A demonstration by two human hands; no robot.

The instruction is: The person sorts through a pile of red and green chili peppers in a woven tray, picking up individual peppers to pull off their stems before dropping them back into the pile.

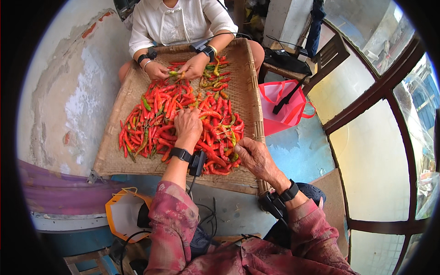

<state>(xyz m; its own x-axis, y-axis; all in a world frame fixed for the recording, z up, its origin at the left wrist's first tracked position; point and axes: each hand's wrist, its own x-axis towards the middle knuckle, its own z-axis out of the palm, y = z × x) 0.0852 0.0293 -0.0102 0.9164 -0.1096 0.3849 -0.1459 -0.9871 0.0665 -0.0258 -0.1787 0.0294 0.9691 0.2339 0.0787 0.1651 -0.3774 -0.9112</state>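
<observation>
A heap of red chili peppers (pixel 167 107), with several green and yellowish ones among them, lies in a large woven tray (pixel 110 156). My left hand (pixel 189 126) reaches into the middle of the heap, back of the hand up. Its fingertips are down among the peppers, so their grip is hidden. By the tray's right rim, my right hand (pixel 257 159) is closed, thumb pressed to the forefinger. Whatever is in that pinch is too small to make out. Right beside it lies a green chili pepper (pixel 233 138) at the heap's edge.
Across the tray sits a person in white, whose hands (pixel 181 68) hold a greenish pepper. A smaller group of peppers (pixel 215 78) lies at the far right of the tray. A pink bag (pixel 286 103) and a wooden chair (pixel 332 57) stand right; an orange-edged bag (pixel 123 213) stands lower left.
</observation>
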